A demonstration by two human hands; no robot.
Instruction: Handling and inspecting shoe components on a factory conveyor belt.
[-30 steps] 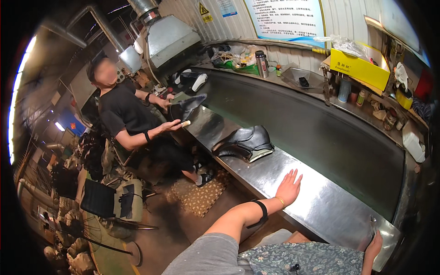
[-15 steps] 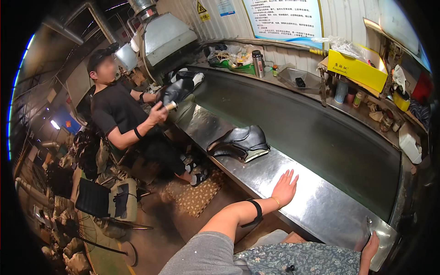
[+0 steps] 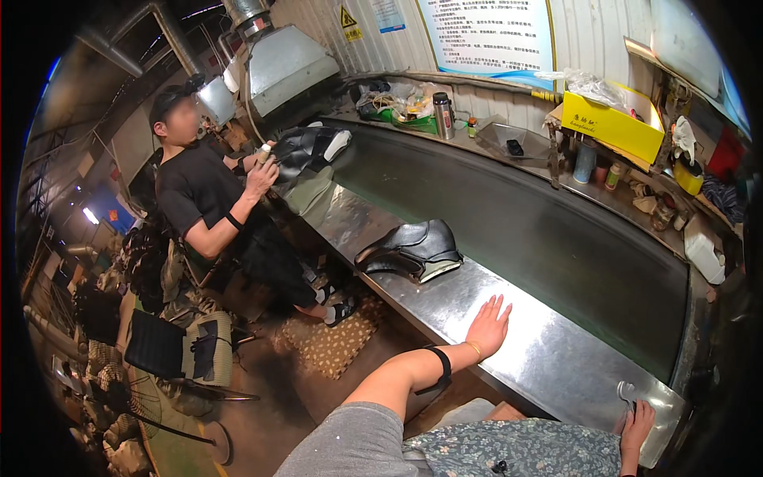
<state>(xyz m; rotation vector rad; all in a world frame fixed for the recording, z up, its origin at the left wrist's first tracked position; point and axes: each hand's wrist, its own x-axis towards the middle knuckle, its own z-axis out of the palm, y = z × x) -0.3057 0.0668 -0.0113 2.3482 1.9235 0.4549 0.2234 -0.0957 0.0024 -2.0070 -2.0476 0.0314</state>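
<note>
My left hand (image 3: 488, 327) lies flat on the shiny metal bench top (image 3: 548, 350), fingers stretched out, holding nothing. At the bench's near right end, my right hand (image 3: 637, 429) rests with its fingers extended. Its fingertips are beside a small, curved, shiny metal piece (image 3: 626, 391), too small to name; whether they touch it is unclear. Beyond my left hand sits a black leather saddle-shaped piece (image 3: 413, 250) with a pale lower edge. A floral apron (image 3: 517, 449) covers my lap.
At the left a co-worker (image 3: 203, 175) holds a small pale-topped object (image 3: 265, 153) over another black leather piece (image 3: 306, 151). A dark green sunken surface (image 3: 524, 230) runs behind the bench. A thermos (image 3: 443, 115), a metal tray (image 3: 517, 141) and a yellow box (image 3: 612, 123) stand along the back.
My right hand and the small metal piece have shifted slightly left; the piece now looks more curved. My left hand stays put. The co-worker's hand with the pale-topped object has risen.
</note>
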